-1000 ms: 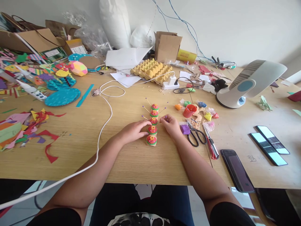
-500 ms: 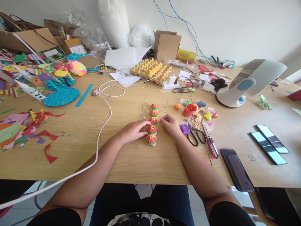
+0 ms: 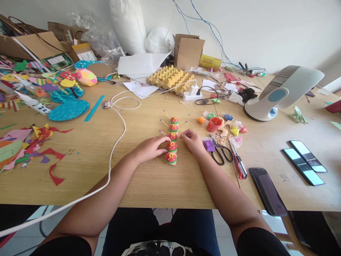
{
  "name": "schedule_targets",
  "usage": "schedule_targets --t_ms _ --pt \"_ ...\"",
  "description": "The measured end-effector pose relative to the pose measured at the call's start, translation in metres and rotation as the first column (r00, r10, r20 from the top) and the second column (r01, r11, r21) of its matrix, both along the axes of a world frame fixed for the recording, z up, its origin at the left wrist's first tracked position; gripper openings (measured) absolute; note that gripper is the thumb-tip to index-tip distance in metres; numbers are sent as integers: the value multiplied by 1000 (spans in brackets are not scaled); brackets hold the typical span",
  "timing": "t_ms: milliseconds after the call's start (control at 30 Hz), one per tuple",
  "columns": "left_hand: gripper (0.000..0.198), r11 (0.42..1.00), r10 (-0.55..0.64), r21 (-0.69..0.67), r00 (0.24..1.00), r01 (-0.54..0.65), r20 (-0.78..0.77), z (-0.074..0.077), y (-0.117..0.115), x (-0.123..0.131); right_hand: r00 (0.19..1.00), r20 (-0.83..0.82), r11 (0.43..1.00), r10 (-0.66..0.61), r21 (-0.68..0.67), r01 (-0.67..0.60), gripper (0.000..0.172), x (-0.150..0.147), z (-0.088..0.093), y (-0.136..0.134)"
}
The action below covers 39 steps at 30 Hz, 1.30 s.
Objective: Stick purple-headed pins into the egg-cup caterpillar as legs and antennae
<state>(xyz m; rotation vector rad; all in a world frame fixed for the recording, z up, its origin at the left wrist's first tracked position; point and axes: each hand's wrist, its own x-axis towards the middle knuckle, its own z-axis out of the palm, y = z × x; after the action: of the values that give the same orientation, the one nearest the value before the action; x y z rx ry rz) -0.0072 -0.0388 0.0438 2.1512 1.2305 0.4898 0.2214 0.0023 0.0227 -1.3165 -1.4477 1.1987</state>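
A row of egg-carton cups [image 3: 171, 158] stands upright on the table in front of me, topped with red and green clay and small yellow decorations. Thin sticks with purple ball tips [image 3: 164, 122] jut out from its far sections on both sides. My left hand [image 3: 151, 148] grips the row from the left, thumb and fingers closed at the middle cups. On the right side, my right hand [image 3: 192, 139] pinches a thin stick with a purple tip [image 3: 187, 133], close beside the middle cup. Whether that stick touches the cup I cannot tell.
Right of my hand lie purple clay [image 3: 209, 145], black-handled scissors [image 3: 219, 153], a box cutter [image 3: 240, 164] and a red cup [image 3: 214, 124]. A phone [image 3: 268, 192] is near the front edge. A white cable [image 3: 110, 163] crosses my left forearm. A fan [image 3: 279, 96] stands back right.
The whole view has shifted very slightly. Both hands keep their places at the row of cups, with no visible change in grip.
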Motion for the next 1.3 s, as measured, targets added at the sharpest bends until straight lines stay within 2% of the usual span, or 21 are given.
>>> schedule_targets --t_ms 267,467,1300 --pt "43 1000 13 4 1000 -13 -22 1 -1 0 1000 -13 1000 23 0 -23 18 0 1 0" --pt "43 1000 16 -11 1000 -16 -18 2 -1 1 999 -46 1000 -7 -28 6 20 1 1 1" --pt "42 1000 16 -8 1000 -16 -11 -2 0 -1 1000 -5 1000 3 -20 -3 18 1 2 1"
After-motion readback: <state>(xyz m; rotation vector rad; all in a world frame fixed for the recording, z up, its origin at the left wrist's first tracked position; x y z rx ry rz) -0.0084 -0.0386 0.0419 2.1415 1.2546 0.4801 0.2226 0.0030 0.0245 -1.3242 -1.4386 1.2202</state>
